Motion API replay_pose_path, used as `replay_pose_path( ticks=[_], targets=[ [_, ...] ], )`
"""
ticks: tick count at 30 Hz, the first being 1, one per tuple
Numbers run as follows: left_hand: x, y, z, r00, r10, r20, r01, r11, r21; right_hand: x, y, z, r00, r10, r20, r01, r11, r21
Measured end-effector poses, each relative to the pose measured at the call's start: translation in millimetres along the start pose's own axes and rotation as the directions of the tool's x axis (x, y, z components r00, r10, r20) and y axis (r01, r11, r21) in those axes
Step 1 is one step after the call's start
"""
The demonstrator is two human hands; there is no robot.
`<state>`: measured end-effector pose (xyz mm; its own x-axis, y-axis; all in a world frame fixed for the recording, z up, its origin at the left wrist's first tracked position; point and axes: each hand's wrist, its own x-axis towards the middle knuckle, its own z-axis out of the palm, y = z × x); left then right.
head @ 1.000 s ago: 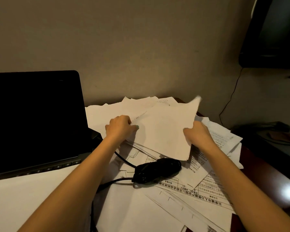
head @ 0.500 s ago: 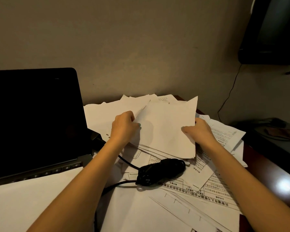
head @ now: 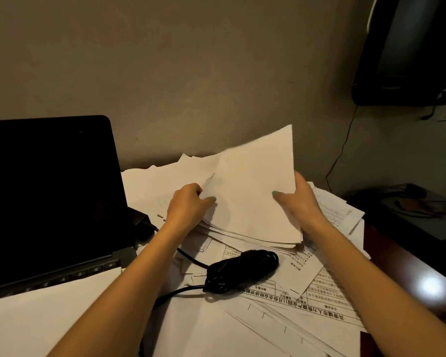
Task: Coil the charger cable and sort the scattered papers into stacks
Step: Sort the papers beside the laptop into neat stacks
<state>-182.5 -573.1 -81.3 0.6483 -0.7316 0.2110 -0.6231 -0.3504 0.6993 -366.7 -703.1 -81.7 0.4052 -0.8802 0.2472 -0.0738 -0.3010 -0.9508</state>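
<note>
Left grip and right grip pinch a thin stack of matte white sheets by its sides, tilted over loose printed forms. Bundled glossy black charger cable lies just in front.

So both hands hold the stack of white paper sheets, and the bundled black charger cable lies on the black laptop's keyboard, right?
Not quite. The head view shows the bundled black charger cable lying on the scattered printed papers, right of the black laptop, not on its keyboard. Left hand and right hand do hold the stack of white paper sheets.
</note>
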Motion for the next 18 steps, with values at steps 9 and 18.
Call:
replay_pose_path(
  ticks=[9,18],
  targets=[
    [-1.8,13.4,-13.4,0.968,0.157,-0.197,-0.228,0.878,-0.421,1.8,-28.7,-17.3,0.992,-0.033,-0.123,0.086,0.885,0.457],
    [-14.4,34.7,-13.0,0.958,0.226,-0.176,-0.283,0.648,-0.707,-11.5,-34.2,-9.6,0.969,-0.132,-0.210,0.212,0.880,0.424]
  ],
)
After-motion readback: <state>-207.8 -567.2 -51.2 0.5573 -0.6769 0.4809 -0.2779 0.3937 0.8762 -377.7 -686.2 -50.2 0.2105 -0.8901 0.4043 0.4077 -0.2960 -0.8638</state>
